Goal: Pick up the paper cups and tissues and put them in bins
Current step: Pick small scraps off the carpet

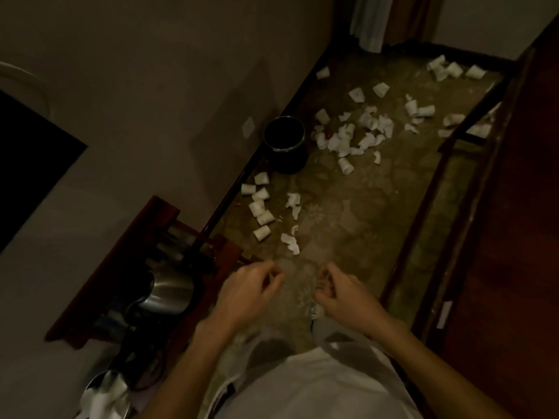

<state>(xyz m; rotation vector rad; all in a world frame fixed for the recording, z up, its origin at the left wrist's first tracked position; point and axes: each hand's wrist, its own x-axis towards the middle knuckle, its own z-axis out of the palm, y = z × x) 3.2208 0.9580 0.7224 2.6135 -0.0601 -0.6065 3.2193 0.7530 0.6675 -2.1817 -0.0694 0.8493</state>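
Several white paper cups lie on the patterned carpet, one cluster (260,207) by the left skirting and more at the far end (447,69). Crumpled tissues (354,137) are piled mid-floor, with a few closer to me (291,241). A black round bin (284,140) stands against the left wall beside the pile. My left hand (248,293) and right hand (338,293) are held low in front of me with fingers curled, each pinching an edge of a faint clear plastic bag (332,340) that hangs between them. A white scrap (317,311) shows under my right hand.
A wooden shelf (133,252) on the left carries a steel kettle (169,291). A metal bin with a white liner (102,391) stands below it. Dark wooden furniture (499,237) lines the right side, leaving a narrow carpet strip. A curtain (369,19) hangs at the far end.
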